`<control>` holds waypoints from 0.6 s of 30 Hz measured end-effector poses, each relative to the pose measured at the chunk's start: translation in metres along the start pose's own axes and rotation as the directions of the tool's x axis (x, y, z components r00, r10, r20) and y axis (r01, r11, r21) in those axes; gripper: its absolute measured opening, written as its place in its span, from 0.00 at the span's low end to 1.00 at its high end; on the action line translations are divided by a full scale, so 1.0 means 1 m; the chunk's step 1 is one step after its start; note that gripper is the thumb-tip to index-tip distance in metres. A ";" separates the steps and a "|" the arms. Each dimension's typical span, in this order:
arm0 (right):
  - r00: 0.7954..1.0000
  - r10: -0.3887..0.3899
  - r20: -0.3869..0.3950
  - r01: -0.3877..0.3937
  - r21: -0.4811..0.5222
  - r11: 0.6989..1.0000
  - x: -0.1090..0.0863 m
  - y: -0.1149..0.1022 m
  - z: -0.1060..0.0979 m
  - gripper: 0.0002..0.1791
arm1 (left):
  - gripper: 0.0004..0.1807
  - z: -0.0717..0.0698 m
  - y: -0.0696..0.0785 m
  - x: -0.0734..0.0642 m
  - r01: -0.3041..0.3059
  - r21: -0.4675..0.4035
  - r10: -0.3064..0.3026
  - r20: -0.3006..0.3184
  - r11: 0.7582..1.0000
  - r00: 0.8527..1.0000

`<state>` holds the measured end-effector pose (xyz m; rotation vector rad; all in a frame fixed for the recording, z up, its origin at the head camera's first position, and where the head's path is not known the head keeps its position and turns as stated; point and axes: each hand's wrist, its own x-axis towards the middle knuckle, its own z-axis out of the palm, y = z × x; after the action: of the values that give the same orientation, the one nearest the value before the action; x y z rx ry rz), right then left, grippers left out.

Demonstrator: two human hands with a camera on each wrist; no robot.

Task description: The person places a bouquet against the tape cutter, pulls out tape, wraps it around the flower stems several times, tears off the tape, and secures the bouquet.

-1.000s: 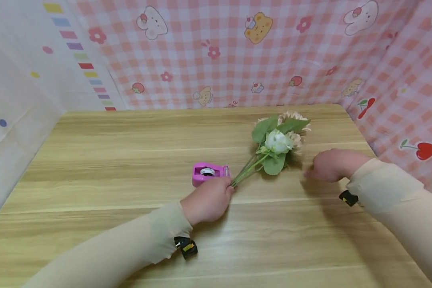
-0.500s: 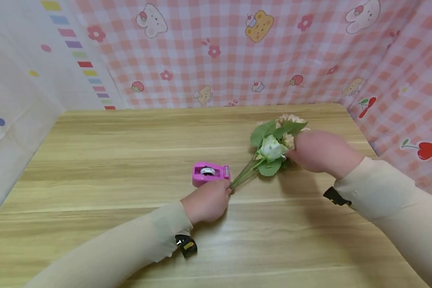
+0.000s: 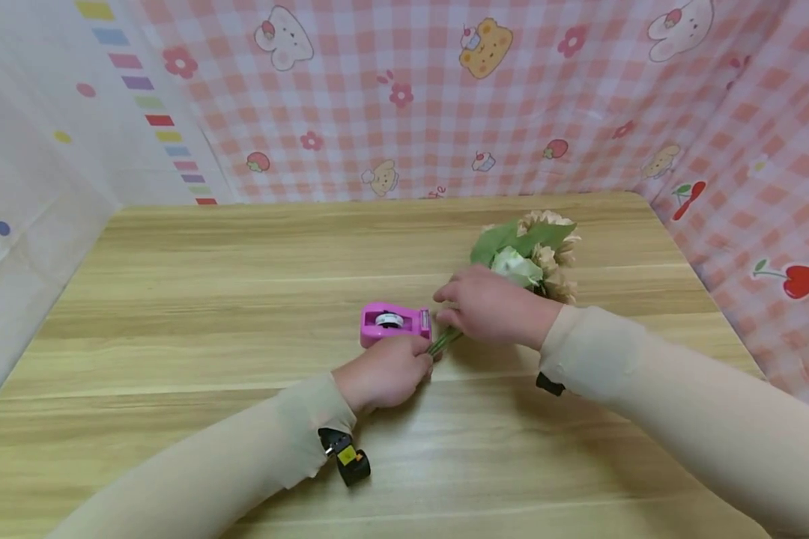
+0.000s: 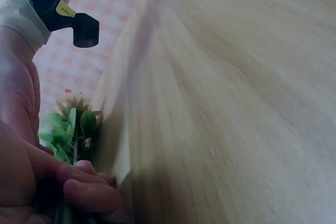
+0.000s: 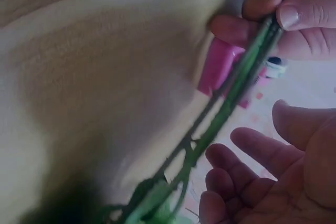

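A small bunch of flowers, with a white bloom, peach blooms and green leaves, lies slanted on the table. My left hand pinches the lower ends of its stems between thumb and fingers. Over the stems, just below the white bloom, is my right hand. In the right wrist view its fingers are spread and loosely bent beside the stems, not closed round them. A pink tape dispenser with a white roll stands just behind my left hand, partly covered by it.
The wood-grain table reaches back to a pink checked cloth with cartoon prints. More cloth hangs at the left and right sides. Each wrist carries a small black camera.
My right hand has moved left from beside the blooms, passing over them, to the stems near my left hand. The left hand keeps its hold, and the tape dispenser stays in place.
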<state>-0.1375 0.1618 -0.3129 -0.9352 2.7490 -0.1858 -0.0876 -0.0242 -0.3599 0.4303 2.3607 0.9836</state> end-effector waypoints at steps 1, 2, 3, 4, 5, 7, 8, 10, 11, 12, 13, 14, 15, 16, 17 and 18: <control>1.000 -0.013 0.006 0.013 -0.005 1.000 0.002 -0.001 0.002 0.20 | 0.13 0.000 -0.001 0.000 0.005 -0.008 -0.005 -0.001 1.000 1.000; 1.000 -0.025 0.011 0.025 -0.008 1.000 0.004 -0.001 0.004 0.19 | 0.13 0.000 -0.001 0.000 0.008 -0.010 -0.008 -0.003 1.000 1.000; 0.999 -0.029 0.014 0.029 -0.008 1.000 0.005 -0.001 0.005 0.18 | 0.13 0.000 -0.002 0.000 0.009 -0.015 -0.009 -0.004 1.000 1.000; 1.000 -0.026 0.017 0.026 -0.004 1.000 0.006 -0.001 0.007 0.17 | 0.13 0.000 -0.002 0.001 0.007 -0.017 -0.007 -0.006 1.000 1.000; 1.000 -0.019 0.023 0.019 0.000 1.000 0.007 -0.001 0.008 0.17 | 0.13 0.000 -0.003 0.001 0.006 -0.032 -0.007 -0.003 0.999 1.000; 1.000 -0.005 0.027 0.004 0.009 1.000 0.010 -0.002 0.010 0.16 | 0.13 0.000 -0.003 0.002 0.007 -0.081 -0.006 0.011 0.997 1.000; 0.999 0.006 0.032 -0.006 0.018 1.000 0.011 -0.002 0.011 0.15 | 0.13 0.001 -0.004 0.002 0.005 -0.104 -0.003 0.018 0.995 1.000; 0.999 0.017 0.038 -0.018 0.033 0.999 0.013 -0.002 0.012 0.14 | 0.13 0.001 -0.004 0.002 0.004 -0.146 0.001 0.036 0.989 0.999; 0.999 0.018 0.039 -0.019 0.036 0.999 0.013 -0.002 0.012 0.14 | 0.13 0.001 -0.005 0.002 0.006 -0.163 0.001 0.044 0.987 0.999; 0.999 0.018 0.038 -0.020 0.037 0.999 0.014 -0.002 0.012 0.13 | 0.13 0.002 -0.005 0.002 0.007 -0.170 0.001 0.048 0.985 0.999; 0.999 0.023 0.040 -0.025 0.046 0.999 0.014 -0.003 0.012 0.13 | 0.13 0.002 -0.006 0.002 0.004 -0.163 0.004 0.049 0.987 0.999; 0.999 0.024 0.038 -0.026 0.050 0.998 0.015 -0.002 0.012 0.13 | 0.13 0.002 -0.006 0.002 0.002 -0.150 0.005 0.047 0.989 0.999; 0.999 0.030 0.035 -0.032 0.058 0.998 0.016 -0.002 0.012 0.13 | 0.12 0.002 -0.007 0.002 0.000 -0.138 0.006 0.044 0.990 0.999; 0.999 0.037 0.034 -0.039 0.065 0.997 0.016 -0.002 0.012 0.13 | 0.12 0.003 -0.008 0.002 -0.001 -0.129 0.006 0.037 0.992 0.999; 0.999 0.044 0.032 -0.046 0.073 0.996 0.017 -0.003 0.011 0.13 | 0.13 0.003 -0.009 0.003 -0.003 -0.121 0.007 0.030 0.993 1.000; 0.998 0.052 0.030 -0.055 0.080 0.995 0.017 -0.003 0.010 0.14 | 0.13 0.004 -0.009 0.003 -0.002 -0.116 0.005 0.023 0.993 1.000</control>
<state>-0.1466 0.1484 -0.3254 -0.8363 2.7159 -0.2703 -0.0886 -0.0270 -0.3699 0.3988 2.2698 1.1046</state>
